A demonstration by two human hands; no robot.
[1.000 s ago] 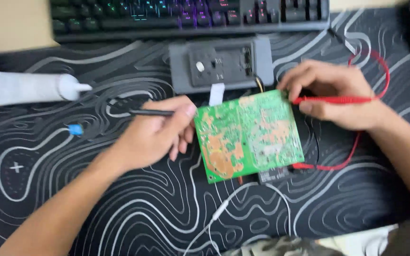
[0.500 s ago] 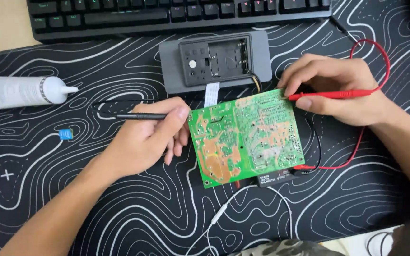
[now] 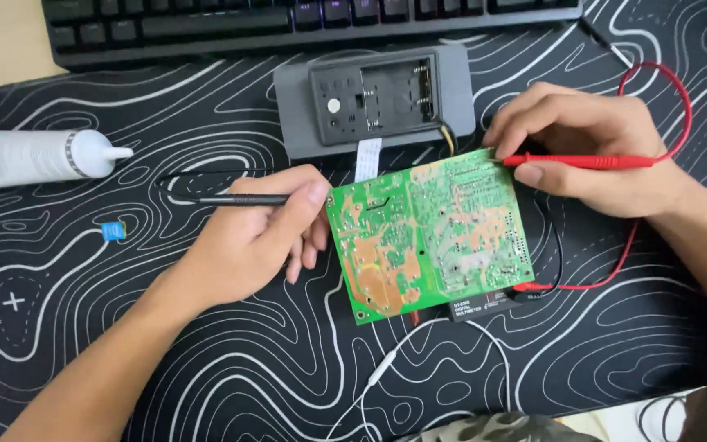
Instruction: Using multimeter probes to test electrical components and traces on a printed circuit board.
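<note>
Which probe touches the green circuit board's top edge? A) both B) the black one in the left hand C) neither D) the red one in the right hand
D: the right hand sets the red probe tip on the green circuit board at its top edge, while the black probe in the left hand points away.

A black keyboard (image 3: 288, 24), a white tube (image 3: 34, 155), a grey casing (image 3: 374, 102) and a small blue piece (image 3: 110, 231), perhaps a cap, lie on the patterned mat (image 3: 206, 368).

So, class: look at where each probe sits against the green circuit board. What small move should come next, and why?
Probably bring the black probe in the left hand across so that its tip lands on the circuit board. The red probe in the right hand already has its tip at the board's upper right edge, while the black probe lies sideways at the left edge, with no clear contact.
</note>
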